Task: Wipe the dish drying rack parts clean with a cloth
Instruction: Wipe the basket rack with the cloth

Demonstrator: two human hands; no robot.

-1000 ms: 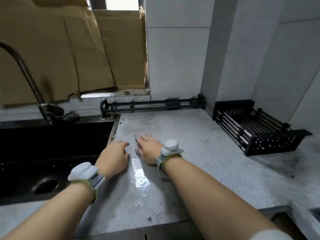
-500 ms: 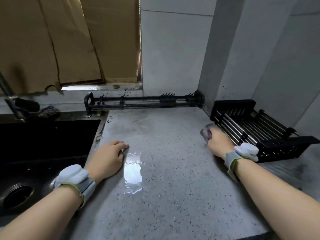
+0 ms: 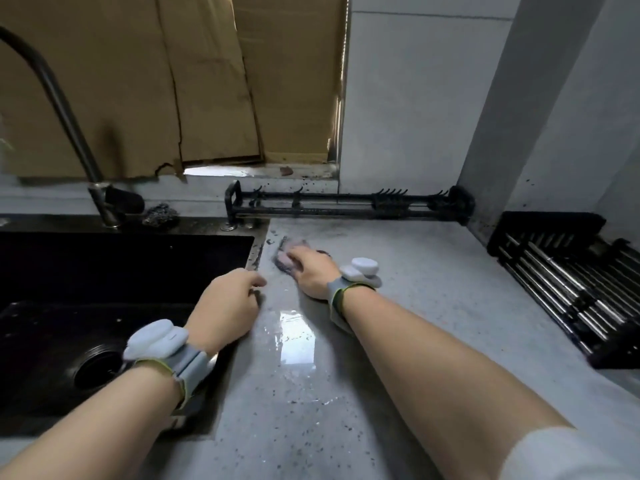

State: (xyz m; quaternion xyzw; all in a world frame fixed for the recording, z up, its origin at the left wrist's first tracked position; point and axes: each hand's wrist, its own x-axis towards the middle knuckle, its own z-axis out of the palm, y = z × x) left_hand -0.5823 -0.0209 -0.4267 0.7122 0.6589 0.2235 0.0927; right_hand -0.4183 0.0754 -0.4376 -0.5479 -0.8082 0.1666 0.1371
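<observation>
My right hand (image 3: 311, 271) presses a pinkish-grey cloth (image 3: 286, 258) flat on the grey countertop (image 3: 415, 306), close to the sink's right rim. The cloth is mostly hidden under my fingers. My left hand (image 3: 227, 310) rests on the counter edge beside the sink, fingers loosely curled and holding nothing. A long black rack rail (image 3: 346, 204) with small hooks lies along the back wall. A black rack basket (image 3: 568, 282) with steel rods sits at the right against the wall.
A black sink (image 3: 114, 306) with a drain fills the left, with a dark faucet (image 3: 69, 123) and a steel scourer (image 3: 160, 216) behind it. A puddle of water (image 3: 294, 336) shines between my hands. Cardboard covers the window behind.
My right hand has swept the cloth from beside the rack basket at the right back across the counter to the sink's rim. My left hand has stayed in place.
</observation>
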